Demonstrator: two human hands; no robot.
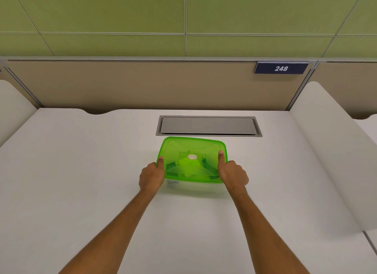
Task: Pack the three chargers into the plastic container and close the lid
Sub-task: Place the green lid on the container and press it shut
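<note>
A translucent green plastic container (191, 147) with its lid on sits at the middle of the white desk. A small round sticker (192, 157) marks the lid's centre. Dark and pale shapes of chargers (184, 168) show dimly through the lid; I cannot tell how many. My left hand (152, 175) grips the container's left side, thumb lying on the lid's edge. My right hand (231, 172) grips the right side the same way, thumb pointing away from me on the lid.
A grey metal cable flap (208, 125) is set into the desk just behind the container. A beige partition (142, 83) with a "248" sign (281, 68) closes the back. White side dividers (330, 143) rise at left and right.
</note>
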